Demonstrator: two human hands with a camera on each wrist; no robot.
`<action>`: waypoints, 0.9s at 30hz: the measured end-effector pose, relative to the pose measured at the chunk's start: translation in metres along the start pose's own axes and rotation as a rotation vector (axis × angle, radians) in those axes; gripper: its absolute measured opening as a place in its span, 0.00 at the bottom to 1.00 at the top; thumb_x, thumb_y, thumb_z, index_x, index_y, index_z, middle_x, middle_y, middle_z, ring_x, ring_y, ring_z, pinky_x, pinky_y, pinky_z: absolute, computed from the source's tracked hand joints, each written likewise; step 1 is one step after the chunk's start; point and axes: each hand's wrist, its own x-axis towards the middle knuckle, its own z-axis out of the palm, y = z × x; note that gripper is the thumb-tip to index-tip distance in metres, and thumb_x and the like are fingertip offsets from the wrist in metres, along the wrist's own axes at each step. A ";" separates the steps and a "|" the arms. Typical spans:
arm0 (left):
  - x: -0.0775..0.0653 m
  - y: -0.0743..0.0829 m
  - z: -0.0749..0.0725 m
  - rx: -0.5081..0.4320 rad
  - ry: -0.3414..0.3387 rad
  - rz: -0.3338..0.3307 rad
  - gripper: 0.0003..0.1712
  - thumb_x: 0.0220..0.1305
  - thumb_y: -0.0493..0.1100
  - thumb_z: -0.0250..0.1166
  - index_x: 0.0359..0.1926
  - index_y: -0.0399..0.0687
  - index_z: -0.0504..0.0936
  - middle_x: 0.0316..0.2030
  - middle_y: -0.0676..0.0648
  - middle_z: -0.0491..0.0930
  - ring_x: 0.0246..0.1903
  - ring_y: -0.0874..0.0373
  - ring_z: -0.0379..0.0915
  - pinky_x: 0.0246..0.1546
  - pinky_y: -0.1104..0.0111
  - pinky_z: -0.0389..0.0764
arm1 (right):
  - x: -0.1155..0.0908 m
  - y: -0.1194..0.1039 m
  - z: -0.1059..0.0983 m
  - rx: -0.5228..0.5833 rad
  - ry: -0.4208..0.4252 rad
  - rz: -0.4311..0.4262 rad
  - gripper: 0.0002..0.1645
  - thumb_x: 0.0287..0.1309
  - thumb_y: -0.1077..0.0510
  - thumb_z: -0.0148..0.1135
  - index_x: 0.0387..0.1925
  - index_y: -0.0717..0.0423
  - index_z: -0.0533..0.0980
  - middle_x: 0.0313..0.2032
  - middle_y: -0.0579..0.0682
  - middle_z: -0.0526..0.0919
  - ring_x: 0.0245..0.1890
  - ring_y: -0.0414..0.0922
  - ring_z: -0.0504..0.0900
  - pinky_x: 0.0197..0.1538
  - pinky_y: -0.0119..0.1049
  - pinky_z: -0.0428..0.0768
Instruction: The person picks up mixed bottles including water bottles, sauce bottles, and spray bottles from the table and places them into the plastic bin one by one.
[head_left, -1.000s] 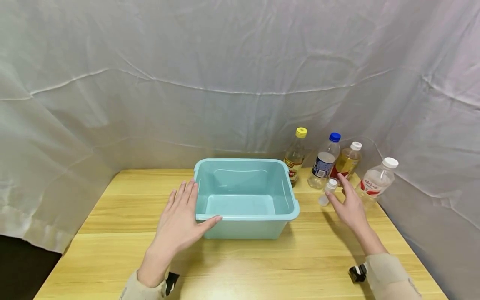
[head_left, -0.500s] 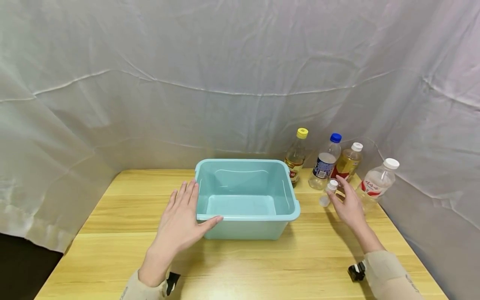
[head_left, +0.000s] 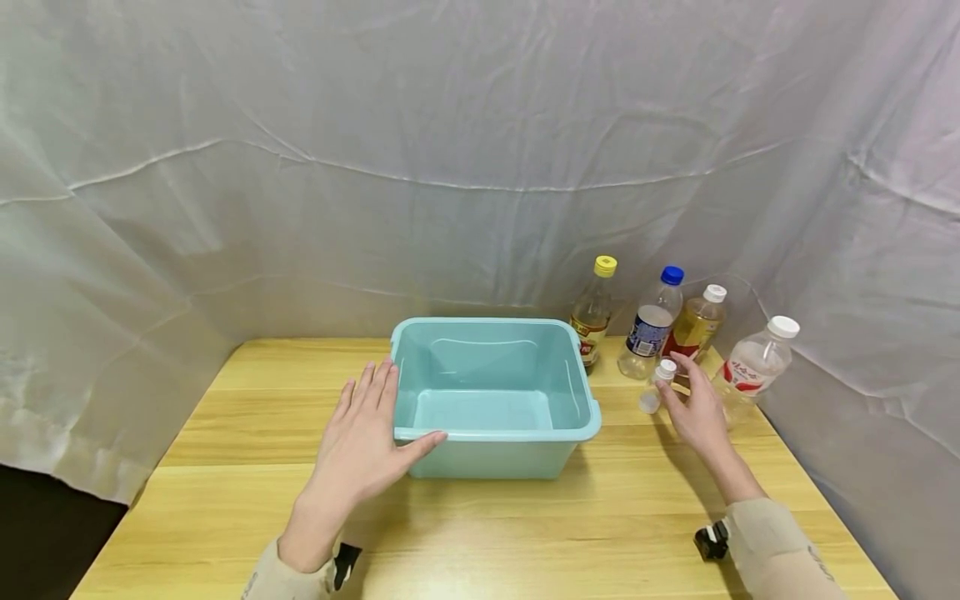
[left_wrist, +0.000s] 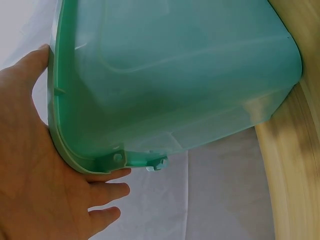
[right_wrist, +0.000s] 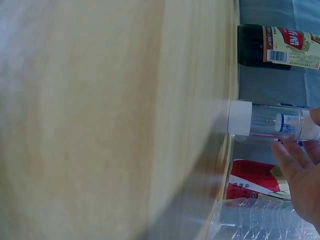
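Observation:
My left hand (head_left: 357, 442) rests on the near left corner of a light teal plastic tub (head_left: 495, 435), fingers straight along its left side and thumb on the front rim. In the left wrist view the thumb touches the tub's rim (left_wrist: 56, 107). At the right, a small clear bottle (head_left: 649, 402) with a white cap stands upright on the table. Thumb and fingers of my right hand (head_left: 701, 414) pinch it near the top. The right wrist view shows the small bottle (right_wrist: 265, 117) between the thumb and fingers, its white base on the table.
Behind stand a yellow-capped bottle (head_left: 590, 321), a blue-capped bottle (head_left: 648, 329) and a white-capped bottle of amber liquid (head_left: 699, 319). A clear bottle with a red-and-white label (head_left: 746, 375) stands right of my right hand. Grey cloth (head_left: 480, 167) hangs behind the wooden table (head_left: 510, 533).
The thumb and fingers of my right hand have drawn closer together around the small bottle. My left hand stays on the tub, and the head view has shifted very slightly.

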 end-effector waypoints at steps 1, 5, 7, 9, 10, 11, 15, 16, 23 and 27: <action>0.000 0.000 0.000 -0.001 0.001 0.000 0.68 0.61 0.85 0.52 0.81 0.35 0.52 0.82 0.38 0.49 0.81 0.39 0.43 0.81 0.46 0.43 | 0.000 0.000 0.000 0.005 0.001 0.000 0.33 0.71 0.67 0.62 0.72 0.67 0.64 0.60 0.72 0.74 0.57 0.70 0.78 0.48 0.06 0.67; 0.000 0.000 0.000 -0.005 0.002 0.000 0.68 0.62 0.85 0.52 0.81 0.35 0.52 0.82 0.39 0.49 0.81 0.40 0.43 0.81 0.47 0.43 | 0.001 -0.001 -0.001 0.005 0.002 0.002 0.32 0.71 0.67 0.62 0.72 0.68 0.65 0.58 0.72 0.74 0.57 0.71 0.78 0.48 0.06 0.67; 0.000 0.000 0.000 -0.007 0.001 0.000 0.68 0.62 0.85 0.51 0.81 0.35 0.52 0.82 0.38 0.49 0.81 0.40 0.42 0.81 0.46 0.43 | 0.000 -0.001 -0.001 -0.002 -0.002 0.006 0.32 0.71 0.66 0.62 0.72 0.68 0.64 0.58 0.72 0.74 0.57 0.71 0.78 0.48 0.06 0.68; -0.001 0.000 0.000 -0.007 0.002 0.003 0.68 0.62 0.85 0.51 0.81 0.35 0.52 0.82 0.38 0.49 0.81 0.39 0.42 0.81 0.46 0.44 | 0.000 -0.002 -0.002 -0.008 -0.006 0.008 0.32 0.72 0.66 0.62 0.72 0.68 0.64 0.59 0.72 0.73 0.57 0.71 0.78 0.48 0.07 0.68; -0.001 0.000 0.000 -0.008 0.002 0.003 0.68 0.62 0.84 0.51 0.81 0.35 0.53 0.82 0.38 0.49 0.81 0.39 0.42 0.81 0.46 0.44 | -0.001 -0.001 -0.002 -0.010 -0.007 0.009 0.32 0.72 0.66 0.62 0.72 0.68 0.64 0.59 0.72 0.73 0.57 0.71 0.78 0.47 0.07 0.68; -0.001 -0.001 0.000 -0.010 0.000 0.004 0.68 0.62 0.84 0.51 0.81 0.34 0.53 0.82 0.38 0.49 0.81 0.39 0.42 0.81 0.47 0.44 | -0.001 -0.001 -0.002 -0.012 -0.007 0.009 0.32 0.72 0.66 0.62 0.72 0.68 0.64 0.58 0.72 0.73 0.57 0.71 0.78 0.47 0.06 0.67; -0.001 -0.001 0.000 -0.016 -0.003 0.005 0.68 0.63 0.84 0.51 0.81 0.34 0.53 0.81 0.37 0.49 0.81 0.39 0.41 0.81 0.47 0.45 | -0.003 -0.003 -0.002 -0.016 0.002 0.003 0.32 0.71 0.66 0.62 0.72 0.68 0.64 0.58 0.71 0.74 0.57 0.70 0.78 0.47 0.06 0.67; -0.001 -0.001 0.000 -0.018 -0.005 0.004 0.68 0.63 0.84 0.51 0.81 0.34 0.52 0.82 0.37 0.49 0.81 0.39 0.41 0.81 0.47 0.45 | -0.003 -0.004 -0.002 -0.014 0.006 -0.001 0.32 0.71 0.66 0.62 0.72 0.68 0.65 0.58 0.71 0.74 0.56 0.70 0.78 0.47 0.06 0.68; -0.002 -0.001 0.000 -0.021 -0.006 0.004 0.68 0.63 0.84 0.51 0.81 0.34 0.52 0.81 0.37 0.49 0.81 0.39 0.41 0.81 0.49 0.45 | -0.002 -0.018 -0.004 0.014 0.053 -0.053 0.31 0.69 0.69 0.64 0.70 0.69 0.66 0.57 0.70 0.75 0.55 0.66 0.79 0.48 0.08 0.70; -0.002 0.000 -0.001 -0.022 -0.005 0.007 0.68 0.63 0.84 0.51 0.81 0.33 0.52 0.81 0.37 0.49 0.81 0.39 0.40 0.81 0.49 0.45 | 0.000 -0.033 -0.008 0.031 0.082 -0.098 0.32 0.67 0.70 0.64 0.69 0.69 0.67 0.56 0.70 0.76 0.52 0.51 0.80 0.48 0.08 0.72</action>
